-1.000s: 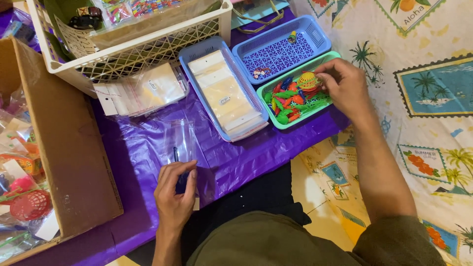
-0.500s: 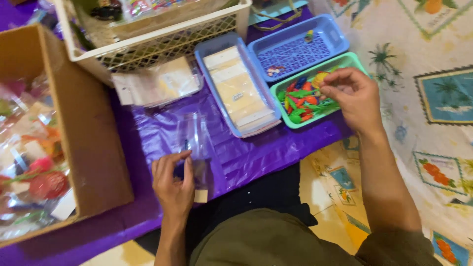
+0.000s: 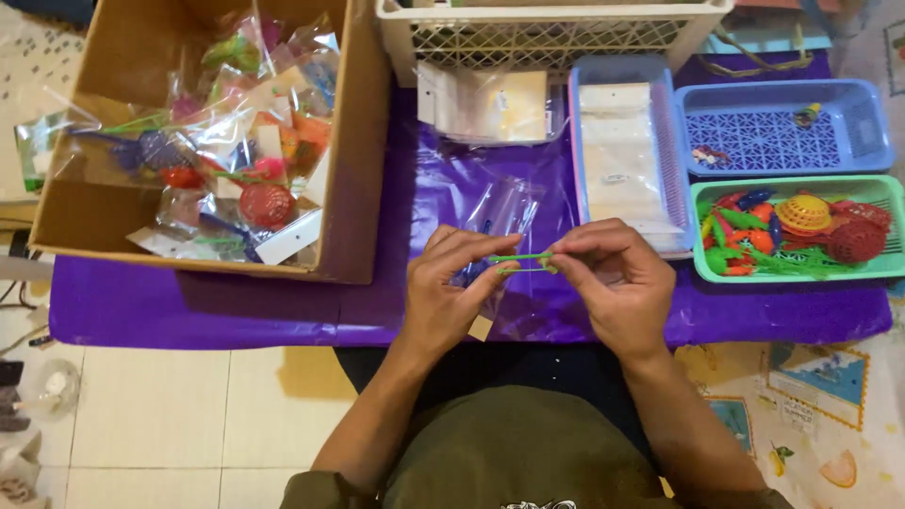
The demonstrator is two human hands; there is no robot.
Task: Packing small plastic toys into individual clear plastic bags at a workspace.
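Note:
My left hand [image 3: 452, 287] and my right hand [image 3: 608, 283] meet over the purple table cover [image 3: 236, 306]. Between their fingertips they pinch a thin green plastic stick [image 3: 520, 257], held level. Under the hands lies a clear plastic bag [image 3: 504, 212] with a small blue piece inside; my left fingers also rest on that bag. To the right, a green tray [image 3: 886, 188] holds small coloured plastic toys, among them a yellow and a red mesh ball.
A cardboard box [image 3: 358, 160] of bagged toys sits at left. A white lattice basket [image 3: 556, 33] stands at the back. A long blue tray [image 3: 674, 141] holds clear bags, beside a blue tray [image 3: 872, 132] with few pieces. Loose bags [image 3: 485, 104] lie by the basket.
My right hand left the green tray and came to the middle with a green stick. My left hand now pinches the stick's other end. The camera view shifted left.

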